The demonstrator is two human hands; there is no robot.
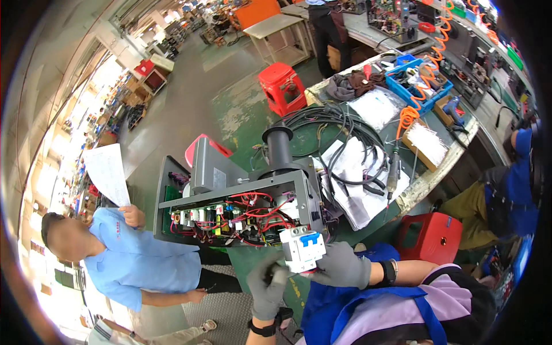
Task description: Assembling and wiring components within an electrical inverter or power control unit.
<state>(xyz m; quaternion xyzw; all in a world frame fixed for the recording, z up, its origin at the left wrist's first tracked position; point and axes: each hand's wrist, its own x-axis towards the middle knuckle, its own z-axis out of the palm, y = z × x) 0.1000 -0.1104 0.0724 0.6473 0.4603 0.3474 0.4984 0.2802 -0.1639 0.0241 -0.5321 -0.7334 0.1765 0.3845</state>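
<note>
A white circuit breaker with a blue toggle (303,250) is held upright in front of the open metal chassis (230,193). My right hand (345,265), in a grey glove, grips it from the right and below. My left hand (267,287), also gloved, is close to the breaker's lower left. Its fingers are curled together, and what they pinch, if anything, is too dark and small to make out. Inside the chassis are red wires, several white connectors and a green circuit board (170,202). A black spool (278,145) stands behind it.
Black cable coils (339,123), papers (352,198) and a screwdriver on an orange coiled hose (393,175) lie on the bench. Farther back is a blue parts bin (418,86). Red stools (282,87) stand nearby. A person in light blue (144,253) at left holds a sheet (107,172).
</note>
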